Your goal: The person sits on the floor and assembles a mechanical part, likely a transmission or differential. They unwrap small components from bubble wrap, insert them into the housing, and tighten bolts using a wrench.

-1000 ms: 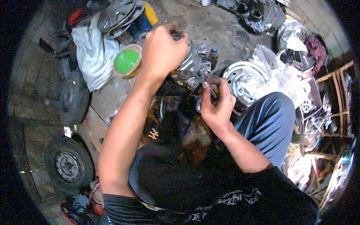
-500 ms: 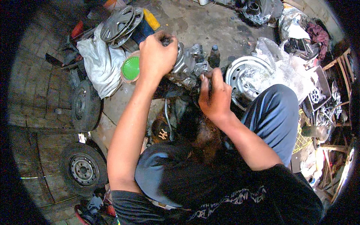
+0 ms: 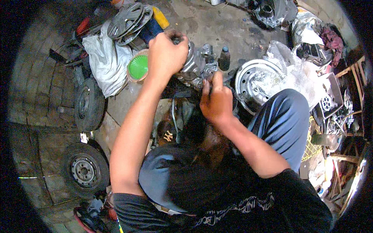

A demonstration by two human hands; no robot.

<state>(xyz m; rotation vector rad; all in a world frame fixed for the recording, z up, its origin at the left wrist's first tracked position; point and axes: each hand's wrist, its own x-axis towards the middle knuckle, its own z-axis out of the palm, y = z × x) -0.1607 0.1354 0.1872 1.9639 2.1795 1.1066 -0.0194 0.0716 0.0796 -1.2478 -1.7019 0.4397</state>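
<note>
- A black shirt (image 3: 295, 198) fills the lower part of the frame, and a knee in blue jeans (image 3: 281, 120) rises at center right.
- The left hand (image 3: 167, 54), upper center, is at the left side of a grey metal assembly (image 3: 196, 66); its fingers are curled inward, and whether they pinch anything cannot be told.
- The right hand (image 3: 217, 101), just right of center, is at the assembly's lower right; its thumb and forefinger are brought near each other, the tips by the metal, and whether a small part sits between them cannot be told.
- The assembly itself is in the upper center, between the two hands and partly covered by them.
- Just right of it, a small dark bottle (image 3: 224, 60) stands upright.
- Further right, a silver wheel rim (image 3: 243, 79) lies beside crumpled clear plastic (image 3: 307, 83).
- Left of the left hand is a green dish (image 3: 138, 66), then a white sack (image 3: 107, 64).
- At the left edge, two tyred wheels (image 3: 84, 171) stand one above the other in the frame.
- Silver hubcaps (image 3: 128, 23) and a yellow container (image 3: 160, 17) are at upper left; a dark metal housing (image 3: 274, 13) is at upper right.
</note>
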